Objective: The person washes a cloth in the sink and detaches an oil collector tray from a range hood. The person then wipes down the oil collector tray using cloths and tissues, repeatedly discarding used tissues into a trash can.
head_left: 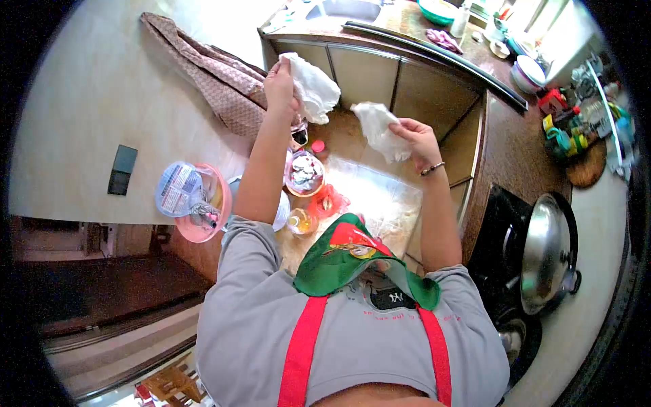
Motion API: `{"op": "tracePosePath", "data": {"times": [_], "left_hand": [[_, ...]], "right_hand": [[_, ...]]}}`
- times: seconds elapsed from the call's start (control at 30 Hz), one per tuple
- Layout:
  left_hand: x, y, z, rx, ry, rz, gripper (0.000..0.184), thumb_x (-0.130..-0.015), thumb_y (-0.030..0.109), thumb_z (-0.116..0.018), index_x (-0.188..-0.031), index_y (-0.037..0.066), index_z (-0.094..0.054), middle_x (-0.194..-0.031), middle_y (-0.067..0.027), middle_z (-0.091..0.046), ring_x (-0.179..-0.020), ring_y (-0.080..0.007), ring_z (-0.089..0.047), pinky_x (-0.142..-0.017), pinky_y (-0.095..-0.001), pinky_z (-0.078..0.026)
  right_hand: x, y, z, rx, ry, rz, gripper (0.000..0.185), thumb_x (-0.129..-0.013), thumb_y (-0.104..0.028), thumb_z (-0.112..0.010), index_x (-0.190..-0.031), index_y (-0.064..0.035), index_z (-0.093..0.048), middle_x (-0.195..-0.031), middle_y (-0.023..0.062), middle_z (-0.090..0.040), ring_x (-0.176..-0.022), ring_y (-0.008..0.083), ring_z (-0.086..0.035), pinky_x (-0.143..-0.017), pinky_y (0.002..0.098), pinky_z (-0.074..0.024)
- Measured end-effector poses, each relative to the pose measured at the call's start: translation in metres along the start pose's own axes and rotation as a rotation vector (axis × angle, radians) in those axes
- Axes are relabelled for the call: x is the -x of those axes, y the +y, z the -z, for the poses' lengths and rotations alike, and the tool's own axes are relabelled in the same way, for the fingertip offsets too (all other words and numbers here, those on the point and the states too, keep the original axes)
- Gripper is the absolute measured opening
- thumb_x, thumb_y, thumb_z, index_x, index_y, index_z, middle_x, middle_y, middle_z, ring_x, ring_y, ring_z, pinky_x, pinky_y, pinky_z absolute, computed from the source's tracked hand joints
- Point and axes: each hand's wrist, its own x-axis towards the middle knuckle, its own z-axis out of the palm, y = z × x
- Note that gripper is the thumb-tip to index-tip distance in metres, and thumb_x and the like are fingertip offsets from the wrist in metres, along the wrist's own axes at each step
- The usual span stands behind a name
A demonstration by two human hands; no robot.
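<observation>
My left hand (279,87), raised ahead of me, pinches a crumpled white paper towel (316,89) by its top edge. Out to the right, my right hand (417,140) has its thumb and fingers closed on another white paper towel (380,132), which hangs toward the middle. A gap separates the two towels, and both are held in the air above the floor. From here I cannot tell whether they are wet or dry. Beyond my left hand hangs a brown patterned cloth (224,95). A green and red apron (352,254) covers part of my chest.
Below my hands stand a bowl (305,172) with mixed contents, a bottle of yellow liquid (300,222) and a red plastic bag (330,201). A pink basin (220,197) is at left. Right, a lidded wok (546,254) sits on the stove. A sink (346,9) lies ahead.
</observation>
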Motion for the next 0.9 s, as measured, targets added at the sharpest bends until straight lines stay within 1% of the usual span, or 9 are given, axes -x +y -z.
{"op": "tracePosePath", "data": {"times": [0.07, 0.17, 0.3, 0.4, 0.53, 0.6, 0.77, 0.87, 0.9], "left_hand": [[-0.027, -0.009, 0.008, 0.014, 0.016, 0.002, 0.023, -0.096, 0.025, -0.055, -0.101, 0.003, -0.06, -0.088, -0.0074, -0.064, -0.076, -0.0195, -0.063, -0.068, -0.0357, -0.053], [-0.068, -0.03, 0.003, 0.133, -0.024, 0.179, 0.028, -0.099, 0.026, -0.047, -0.11, 0.003, -0.055, -0.101, -0.0116, -0.063, -0.09, -0.029, -0.064, -0.08, -0.0465, -0.054], [-0.132, -0.071, -0.023, 0.144, -0.038, 0.365, 0.033, -0.1, 0.024, -0.042, -0.119, 0.0, -0.053, -0.115, -0.0158, -0.06, -0.105, -0.0303, -0.059, -0.093, -0.0494, -0.047], [-0.186, -0.106, -0.036, 0.219, -0.158, 0.46, 0.033, -0.1, 0.023, -0.039, -0.12, 0.0, -0.052, -0.114, -0.0151, -0.061, -0.104, -0.0296, -0.06, -0.092, -0.046, -0.049], [-0.248, -0.124, -0.069, 0.141, -0.098, 0.508, 0.028, -0.095, 0.017, -0.048, -0.117, 0.002, -0.055, -0.111, -0.014, -0.062, -0.098, -0.0251, -0.062, -0.087, -0.0399, -0.051], [-0.28, -0.133, -0.084, 0.144, -0.114, 0.541, 0.027, -0.093, 0.015, -0.052, -0.116, 0.003, -0.057, -0.109, -0.0132, -0.062, -0.097, -0.0237, -0.062, -0.085, -0.0378, -0.051], [-0.346, -0.154, -0.1, 0.145, -0.061, 0.606, 0.028, -0.091, 0.016, -0.055, -0.115, 0.001, -0.057, -0.105, -0.0131, -0.062, -0.097, -0.0234, -0.061, -0.085, -0.0362, -0.051], [-0.377, -0.156, -0.11, 0.176, -0.086, 0.6, 0.027, -0.09, 0.015, -0.057, -0.112, 0.0, -0.056, -0.103, -0.0124, -0.063, -0.095, -0.0232, -0.061, -0.084, -0.0358, -0.051], [-0.391, -0.159, -0.11, 0.165, -0.068, 0.602, 0.027, -0.09, 0.015, -0.057, -0.113, 0.0, -0.055, -0.105, -0.0129, -0.062, -0.097, -0.0234, -0.061, -0.085, -0.0362, -0.051]], "right_hand": [[-0.034, -0.001, 0.007, -0.063, 0.008, -0.027, 0.017, -0.082, -0.011, -0.072, -0.096, -0.0007, -0.068, -0.087, 0.0047, -0.069, -0.076, 0.0127, -0.066, -0.068, 0.0262, -0.0541], [-0.078, -0.007, 0.01, -0.276, 0.123, -0.052, 0.018, -0.087, -0.012, -0.067, -0.097, 0.0022, -0.066, -0.087, 0.0065, -0.068, -0.073, 0.0141, -0.066, -0.065, 0.0275, -0.0546], [-0.158, -0.008, 0.022, -0.326, 0.206, -0.044, 0.012, -0.087, -0.009, -0.065, -0.093, 0.0019, -0.064, -0.088, 0.0091, -0.067, -0.075, 0.017, -0.067, -0.064, 0.0296, -0.0554], [-0.222, -0.01, 0.031, -0.293, 0.188, -0.082, 0.015, -0.085, -0.003, -0.063, -0.099, 0.0014, -0.061, -0.089, 0.009, -0.066, -0.075, 0.0163, -0.066, -0.063, 0.0281, -0.0547], [-0.295, -0.033, 0.042, -0.162, 0.206, -0.155, 0.019, -0.084, -0.002, -0.063, -0.103, 0.0001, -0.061, -0.09, 0.0073, -0.067, -0.075, 0.0138, -0.065, -0.062, 0.0262, -0.0532], [-0.327, -0.045, 0.044, -0.108, 0.258, -0.176, 0.02, -0.085, -0.002, -0.061, -0.105, -0.0033, -0.06, -0.093, 0.0059, -0.067, -0.081, 0.0135, -0.065, -0.067, 0.0267, -0.0526], [-0.43, -0.061, 0.085, -0.004, 0.307, -0.116, 0.019, -0.088, -0.007, -0.058, -0.107, -0.0018, -0.06, -0.095, 0.0072, -0.067, -0.082, 0.0156, -0.064, -0.073, 0.03, -0.0513], [-0.495, -0.086, 0.114, -0.024, 0.31, 0.009, 0.025, -0.09, -0.007, -0.057, -0.114, 0.0002, -0.056, -0.099, 0.0081, -0.066, -0.084, 0.017, -0.064, -0.075, 0.031, -0.052], [-0.514, -0.099, 0.119, 0.001, 0.346, 0.007, 0.036, -0.089, -0.008, -0.06, -0.123, 0.0021, -0.051, -0.104, 0.0099, -0.065, -0.087, 0.0193, -0.065, -0.076, 0.0311, -0.0527]]}}
